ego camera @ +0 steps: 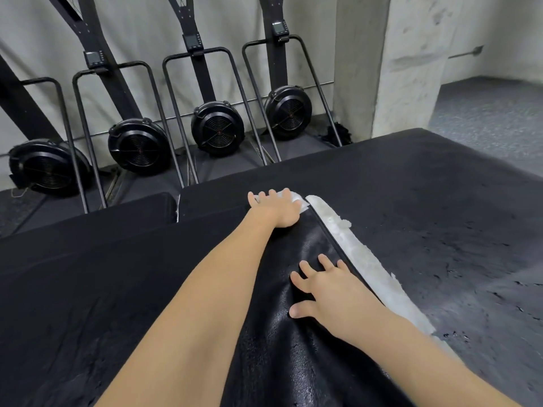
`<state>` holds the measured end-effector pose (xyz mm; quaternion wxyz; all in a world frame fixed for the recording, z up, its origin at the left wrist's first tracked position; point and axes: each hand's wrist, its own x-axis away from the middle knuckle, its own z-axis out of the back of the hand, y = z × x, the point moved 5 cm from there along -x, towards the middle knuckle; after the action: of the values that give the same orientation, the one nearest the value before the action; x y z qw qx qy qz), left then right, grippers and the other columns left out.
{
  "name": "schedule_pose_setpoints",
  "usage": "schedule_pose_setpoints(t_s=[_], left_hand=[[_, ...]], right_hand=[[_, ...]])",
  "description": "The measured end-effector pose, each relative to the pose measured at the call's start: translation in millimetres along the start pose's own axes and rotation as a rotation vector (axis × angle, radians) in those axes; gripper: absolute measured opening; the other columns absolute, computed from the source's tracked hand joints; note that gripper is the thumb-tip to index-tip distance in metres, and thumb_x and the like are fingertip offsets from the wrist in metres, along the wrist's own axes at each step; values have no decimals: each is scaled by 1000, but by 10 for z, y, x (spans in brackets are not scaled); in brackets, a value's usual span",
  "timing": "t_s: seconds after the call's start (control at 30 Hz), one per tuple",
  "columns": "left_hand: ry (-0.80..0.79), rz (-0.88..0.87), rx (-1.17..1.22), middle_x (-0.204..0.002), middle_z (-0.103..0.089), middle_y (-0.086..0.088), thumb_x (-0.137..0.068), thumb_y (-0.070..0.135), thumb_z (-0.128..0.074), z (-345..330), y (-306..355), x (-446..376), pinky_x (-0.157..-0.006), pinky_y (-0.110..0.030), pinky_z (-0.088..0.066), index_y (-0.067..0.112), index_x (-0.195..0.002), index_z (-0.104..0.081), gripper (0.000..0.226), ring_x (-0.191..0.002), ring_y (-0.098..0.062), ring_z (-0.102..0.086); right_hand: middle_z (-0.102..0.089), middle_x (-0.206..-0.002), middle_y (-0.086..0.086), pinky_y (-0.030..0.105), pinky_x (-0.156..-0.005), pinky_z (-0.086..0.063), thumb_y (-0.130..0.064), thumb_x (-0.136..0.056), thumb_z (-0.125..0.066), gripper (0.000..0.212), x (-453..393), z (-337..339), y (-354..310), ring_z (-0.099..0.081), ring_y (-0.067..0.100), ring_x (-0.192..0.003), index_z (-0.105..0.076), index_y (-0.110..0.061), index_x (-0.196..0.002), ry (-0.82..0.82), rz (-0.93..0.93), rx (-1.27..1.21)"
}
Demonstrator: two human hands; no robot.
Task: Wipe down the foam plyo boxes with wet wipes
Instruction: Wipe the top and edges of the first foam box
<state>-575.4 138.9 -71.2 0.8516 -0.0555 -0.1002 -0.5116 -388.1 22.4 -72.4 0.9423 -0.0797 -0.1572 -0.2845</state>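
Observation:
A large black foam plyo box (411, 218) fills the lower frame, its vinyl top worn and flaking. My left hand (276, 208) reaches forward with flat fingers and presses a white wet wipe (289, 196) onto the box near its far edge. Closer to me, my right hand (326, 286) rests open with spread fingers on a glossy, wet-looking black flap (288, 348). A strip of exposed white foam (370, 265) runs diagonally beside the flap, just right of my right hand.
A lower black box (117, 212) sits at the far left. Several black fan-wheel ski machines (217, 129) with metal frames stand against the white wall beyond. A concrete pillar (390, 69) rises at the back right, with grey speckled floor (484, 118) past it.

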Motion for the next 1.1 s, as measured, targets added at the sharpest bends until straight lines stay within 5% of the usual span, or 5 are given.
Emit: schedule_pose_setpoints(t_s=[0.4, 0.63, 0.8, 0.97, 1.1], left_hand=[[-17, -603, -42, -168, -8, 10, -110, 38, -17, -193, 34, 1161, -120, -54, 13, 32, -161, -4, 53, -154, -9, 7], [-32, -317, -67, -169, -3, 6, -107, 39, -17, 6, 28, 401, -118, -67, 7, 30, -161, -2, 56, -155, -25, -2], [-40, -147, 73, -167, -18, 3, -100, 40, -22, 51, 175, -28, -117, -66, 5, 27, -160, -5, 64, -152, -41, -8], [45, -191, 125, -169, -8, 3, -103, 30, -26, -6, 257, 222, -119, -66, 4, 23, -160, -17, 58, -154, -38, 2], [101, -321, 61, -169, -1, 8, -105, 30, -23, -141, 177, 359, -120, -65, 4, 23, -155, -23, 50, -155, -34, -4]], right_hand=[[-30, -159, 0, 47, -122, -15, -65, -97, -35, 72, 39, -3, 28, -14, 32, -150, -28, -24, -156, 80, 23, 7], [-46, -148, -6, 34, -115, -31, -60, -101, -34, 58, 324, 74, 87, -28, 18, -146, -48, -23, -144, 129, 32, -103], [-47, -146, 0, 37, -111, -36, -58, -102, -32, 59, 445, -53, 93, -36, 22, -139, -50, -17, -140, 95, 28, -37], [-52, -138, 2, 41, -101, -47, -65, -97, -34, 65, 378, -56, 80, -48, 27, -130, -54, -15, -134, 89, -11, -29], [-41, -153, -2, 40, -110, -39, -59, -101, -33, 62, 444, -30, 107, -31, 24, -146, -44, -19, -147, 89, 48, -24]])
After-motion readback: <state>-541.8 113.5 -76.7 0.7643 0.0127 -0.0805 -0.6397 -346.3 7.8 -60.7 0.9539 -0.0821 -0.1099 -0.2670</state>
